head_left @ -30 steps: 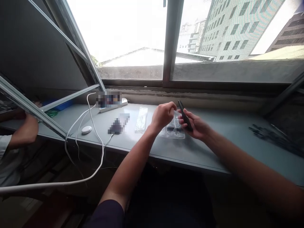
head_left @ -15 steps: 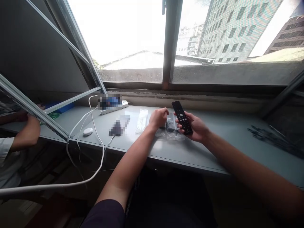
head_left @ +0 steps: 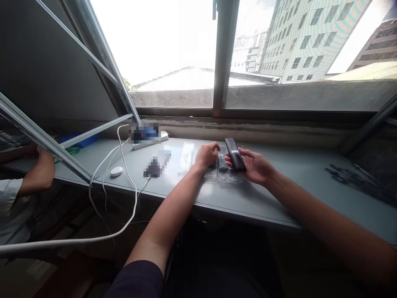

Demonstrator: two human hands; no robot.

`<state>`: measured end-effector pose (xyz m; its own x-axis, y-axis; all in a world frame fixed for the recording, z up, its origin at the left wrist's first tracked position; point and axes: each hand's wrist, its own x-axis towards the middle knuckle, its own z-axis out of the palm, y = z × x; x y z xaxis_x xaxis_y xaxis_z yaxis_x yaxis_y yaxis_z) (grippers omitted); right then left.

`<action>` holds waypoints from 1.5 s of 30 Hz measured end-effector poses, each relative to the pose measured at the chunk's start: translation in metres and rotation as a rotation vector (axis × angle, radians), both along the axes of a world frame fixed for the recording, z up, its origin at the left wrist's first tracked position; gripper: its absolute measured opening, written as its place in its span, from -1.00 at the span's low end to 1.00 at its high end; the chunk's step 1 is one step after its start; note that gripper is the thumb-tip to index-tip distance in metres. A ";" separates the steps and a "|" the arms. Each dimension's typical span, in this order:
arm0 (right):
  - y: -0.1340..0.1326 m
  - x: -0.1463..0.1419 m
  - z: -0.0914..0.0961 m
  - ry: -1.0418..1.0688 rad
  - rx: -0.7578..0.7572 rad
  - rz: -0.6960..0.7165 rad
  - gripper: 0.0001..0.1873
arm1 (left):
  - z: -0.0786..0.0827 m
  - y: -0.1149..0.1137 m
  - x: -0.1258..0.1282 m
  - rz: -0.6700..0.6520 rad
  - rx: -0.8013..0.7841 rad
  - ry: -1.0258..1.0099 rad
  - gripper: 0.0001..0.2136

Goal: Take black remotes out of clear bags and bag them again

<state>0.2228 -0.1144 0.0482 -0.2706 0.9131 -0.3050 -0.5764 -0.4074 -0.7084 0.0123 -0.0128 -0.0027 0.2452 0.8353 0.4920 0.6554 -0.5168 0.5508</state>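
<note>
My right hand [head_left: 256, 165] holds a black remote control [head_left: 235, 154] just above the grey ledge [head_left: 279, 194], fingers curled under it. The remote lies back side up, a pale band across its middle. My left hand [head_left: 207, 155] is closed, resting on a clear plastic bag [head_left: 221, 171] with dark items inside; I cannot see what its fingers pinch. Left of that hand, a second clear bag [head_left: 186, 157] lies flat.
A white power strip [head_left: 149, 138], white cables [head_left: 124, 165], a small white puck [head_left: 116, 171] and a dark plugged-in device [head_left: 153, 167] sit at the left. Another person's arm [head_left: 39, 174] works at far left. Dark cable ties [head_left: 356, 178] lie at right. Window behind.
My right hand turned the remote from edge-on to buttons up, then to back side up, and lowered it. My left hand came down onto the plastic bag.
</note>
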 end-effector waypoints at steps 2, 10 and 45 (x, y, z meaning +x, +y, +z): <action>-0.001 -0.001 0.001 0.003 0.022 0.017 -0.70 | -0.001 0.001 -0.001 0.001 0.012 -0.008 -0.69; -0.005 0.000 0.000 0.032 0.121 0.167 -0.68 | 0.000 -0.001 0.000 0.007 0.002 -0.003 -0.69; -0.005 -0.002 0.001 -0.052 0.109 0.066 -0.77 | -0.002 0.001 0.001 -0.019 -0.011 -0.008 -0.67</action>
<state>0.2204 -0.1199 0.0487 -0.3179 0.9223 -0.2199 -0.5118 -0.3622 -0.7790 0.0133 -0.0123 -0.0051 0.2569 0.8362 0.4845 0.6411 -0.5226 0.5620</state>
